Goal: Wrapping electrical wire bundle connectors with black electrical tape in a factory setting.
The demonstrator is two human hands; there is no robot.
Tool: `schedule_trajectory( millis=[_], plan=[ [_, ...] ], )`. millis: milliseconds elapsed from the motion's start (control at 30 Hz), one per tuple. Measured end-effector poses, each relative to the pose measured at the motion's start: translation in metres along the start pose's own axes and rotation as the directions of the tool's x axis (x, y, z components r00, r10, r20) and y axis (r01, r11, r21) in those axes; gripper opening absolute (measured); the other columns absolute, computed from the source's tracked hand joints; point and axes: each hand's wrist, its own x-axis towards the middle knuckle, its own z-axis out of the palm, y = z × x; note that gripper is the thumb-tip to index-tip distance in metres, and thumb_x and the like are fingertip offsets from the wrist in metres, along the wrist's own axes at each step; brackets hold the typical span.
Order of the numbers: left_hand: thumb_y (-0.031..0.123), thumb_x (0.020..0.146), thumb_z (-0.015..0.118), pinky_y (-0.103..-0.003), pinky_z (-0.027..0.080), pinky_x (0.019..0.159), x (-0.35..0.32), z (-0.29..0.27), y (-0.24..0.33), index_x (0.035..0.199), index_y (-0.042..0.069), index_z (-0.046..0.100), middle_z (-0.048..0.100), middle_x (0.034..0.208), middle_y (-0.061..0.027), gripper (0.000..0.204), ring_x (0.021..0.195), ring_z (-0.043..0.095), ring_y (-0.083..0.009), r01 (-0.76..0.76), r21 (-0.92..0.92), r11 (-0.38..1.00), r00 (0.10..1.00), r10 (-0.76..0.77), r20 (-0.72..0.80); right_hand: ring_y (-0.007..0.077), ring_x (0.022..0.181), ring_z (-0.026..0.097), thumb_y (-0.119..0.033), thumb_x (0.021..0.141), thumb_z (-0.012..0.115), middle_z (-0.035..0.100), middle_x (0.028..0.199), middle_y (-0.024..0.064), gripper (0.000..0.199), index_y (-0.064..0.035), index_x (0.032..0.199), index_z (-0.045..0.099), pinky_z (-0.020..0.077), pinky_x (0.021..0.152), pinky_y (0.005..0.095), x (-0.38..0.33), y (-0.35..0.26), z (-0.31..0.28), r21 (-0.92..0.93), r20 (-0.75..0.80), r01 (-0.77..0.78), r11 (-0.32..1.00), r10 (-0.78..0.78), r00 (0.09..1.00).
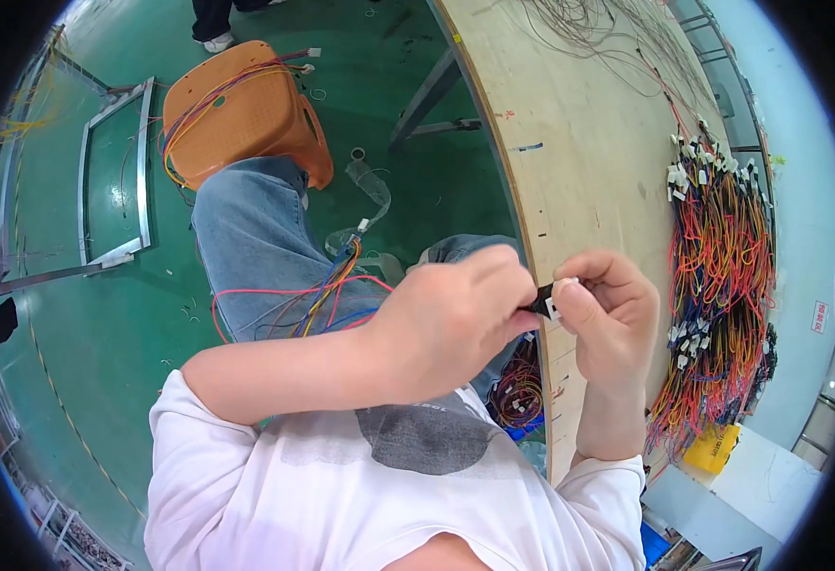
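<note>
In front of my chest, at the edge of the wooden bench, my two hands meet over a small black piece with a white part (544, 303), perhaps a taped harness end; its exact kind is hard to make out. My left hand (455, 319) is closed on the black side of it, seen from the back. Thumb and fingertips of my right hand (612, 309) pinch the white side. Across my lap runs a wire harness (327, 295) with red, blue, yellow and brown wires and a white connector. My left hand hides part of these wires.
To the right stretches the wooden bench (593, 162), with a big heap of bundled wire harnesses (717, 285) and loose thin wires (579, 29). An orange stool (232, 109) carries more wires at the upper left. Coiled wires (517, 390) lie below the bench edge. Another person's shoe (217, 43) shows behind.
</note>
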Motion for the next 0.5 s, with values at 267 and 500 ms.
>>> schedule_trajectory(
  millis=[267,500],
  plan=[
    [0.006,0.071,0.064,-0.027,0.04,0.043,-0.01,0.018,-0.017,0.093,0.002,0.045,0.047,0.071,-0.0083,0.03,0.054,0.049,-0.0165,-0.144,0.035,0.989,0.968,0.148,-0.204,0.003,0.056,0.046,-0.001,0.075,0.058,0.054,0.066,-0.0001,0.011,-0.0014,0.084,0.051,0.0366,0.048,0.0179,0.006,0.019,0.005,-0.305,0.085,0.243,0.921,-0.228,0.97],
    [0.017,0.079,0.062,-0.018,0.026,0.041,0.001,-0.003,-0.003,0.11,0.004,0.038,0.051,0.074,-0.003,0.041,0.053,0.039,-0.0042,0.597,-0.802,0.036,0.738,-0.416,0.531,0.006,0.056,0.051,-0.001,0.076,0.058,0.055,0.065,0.0015,0.008,-0.0021,0.079,0.051,0.0391,0.049,0.0192,0.003,0.023,0.009,-0.201,0.01,0.165,0.966,-0.166,0.986]
  ],
)
